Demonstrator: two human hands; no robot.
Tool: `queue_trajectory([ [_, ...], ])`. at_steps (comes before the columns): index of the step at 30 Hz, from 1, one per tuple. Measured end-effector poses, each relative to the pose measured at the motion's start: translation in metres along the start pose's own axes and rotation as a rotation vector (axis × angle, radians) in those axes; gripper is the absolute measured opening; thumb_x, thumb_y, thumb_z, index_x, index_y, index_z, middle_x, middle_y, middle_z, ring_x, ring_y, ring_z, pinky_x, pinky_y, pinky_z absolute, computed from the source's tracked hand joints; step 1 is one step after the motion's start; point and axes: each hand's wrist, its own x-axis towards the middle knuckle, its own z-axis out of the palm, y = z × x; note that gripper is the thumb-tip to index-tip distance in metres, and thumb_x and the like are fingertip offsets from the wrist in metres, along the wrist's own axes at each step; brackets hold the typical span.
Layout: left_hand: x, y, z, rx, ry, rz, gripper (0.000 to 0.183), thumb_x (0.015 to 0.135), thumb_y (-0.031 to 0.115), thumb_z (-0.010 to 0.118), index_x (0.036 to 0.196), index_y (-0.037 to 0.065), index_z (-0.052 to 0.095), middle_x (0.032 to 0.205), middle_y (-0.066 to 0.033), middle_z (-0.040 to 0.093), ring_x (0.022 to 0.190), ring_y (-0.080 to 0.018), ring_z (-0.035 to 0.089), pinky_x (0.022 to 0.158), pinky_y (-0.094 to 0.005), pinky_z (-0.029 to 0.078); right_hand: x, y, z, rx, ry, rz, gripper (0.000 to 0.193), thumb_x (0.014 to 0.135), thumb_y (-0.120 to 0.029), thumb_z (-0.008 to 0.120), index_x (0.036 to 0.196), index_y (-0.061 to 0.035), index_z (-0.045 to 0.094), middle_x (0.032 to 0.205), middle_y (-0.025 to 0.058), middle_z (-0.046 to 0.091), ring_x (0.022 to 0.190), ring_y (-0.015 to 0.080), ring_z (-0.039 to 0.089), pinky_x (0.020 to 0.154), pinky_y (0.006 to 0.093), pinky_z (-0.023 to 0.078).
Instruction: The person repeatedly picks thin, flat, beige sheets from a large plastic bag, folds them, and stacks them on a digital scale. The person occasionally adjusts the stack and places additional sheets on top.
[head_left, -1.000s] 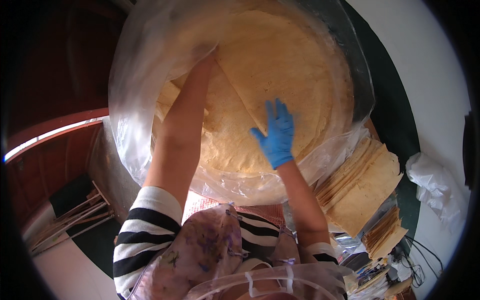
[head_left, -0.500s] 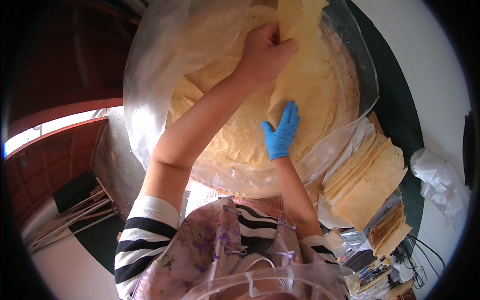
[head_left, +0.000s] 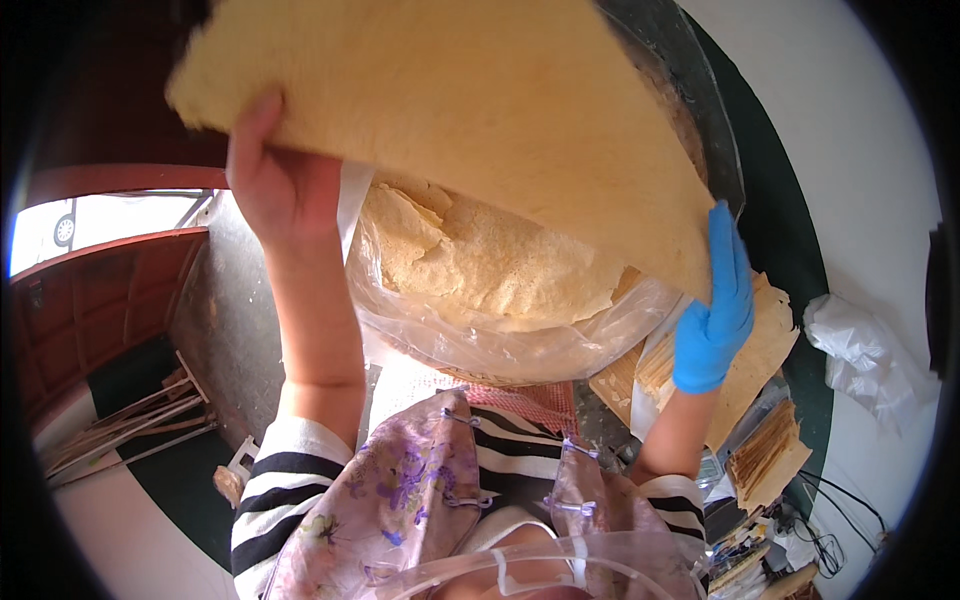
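- Flatbread sheet (head_left: 480,120), large, thin and pale yellow, is now lifted high, close to the camera; half a second ago it was only starting to peel away from the pile.
- Left hand (head_left: 275,185), bare, has its grip closed on the left edge of the sheet, with the thumb over the rim; a second ago this arm was reaching deep across the pile.
- Right hand (head_left: 712,305), in a blue glove, has moved from pressing flat on the pile to the right lower edge of the sheet, fingers stretched along it; I cannot tell if this grip really pinches it.
- I judge that one sheet is now fully separated.
- Pile of flatbreads (head_left: 480,265) stays below in its clear plastic bag (head_left: 480,350).
- Folded sheets (head_left: 765,340) lie at the right on the table, and a white crumpled bag (head_left: 860,350) is beyond them.
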Motion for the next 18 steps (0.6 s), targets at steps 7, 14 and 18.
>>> queue_trajectory([
  [7, -0.145, -0.05, -0.145, 0.349, 0.741, -0.496, 0.034, 0.084, 0.01, 0.063, 0.116, 0.007, 0.052, 0.107, -0.0039, 0.061, 0.096, -0.0182, 0.06, 0.085, -0.0341, 0.05, 0.001, 0.083, 0.11, -0.436, -0.379, -0.371, 0.059, 0.077, 0.006, 0.045, 0.13, -0.0203, 0.052, 0.133, 0.0127, 0.046, 0.124, 0.0328, 0.043, 0.104, 0.0475, 0.033],
  [14, -0.212, -0.075, -0.155, 0.773, 0.462, -0.425, 0.028, 0.085, 0.005, 0.064, 0.111, 0.003, 0.054, 0.101, -0.0056, 0.062, 0.086, -0.0153, 0.062, 0.068, -0.0299, 0.054, -0.1, -0.004, 0.202, 0.128, -0.565, -0.141, 0.076, 0.07, -0.01, 0.07, 0.139, -0.0116, 0.037, 0.139, 0.0208, 0.036, 0.128, 0.0355, 0.038, 0.108, 0.0455, 0.029],
  [18, -0.207, -0.092, -0.122, 1.053, 0.115, -0.193, 0.021, 0.086, 0.008, 0.065, 0.102, 0.002, 0.055, 0.096, -0.0065, 0.061, 0.081, -0.0135, 0.06, 0.065, -0.0257, 0.053, -0.124, -0.079, 0.25, 0.653, -0.395, 0.111, 0.085, 0.075, -0.017, 0.073, 0.144, -0.0059, 0.025, 0.146, 0.0188, 0.03, 0.135, 0.0325, 0.032, 0.11, 0.0373, 0.029],
])
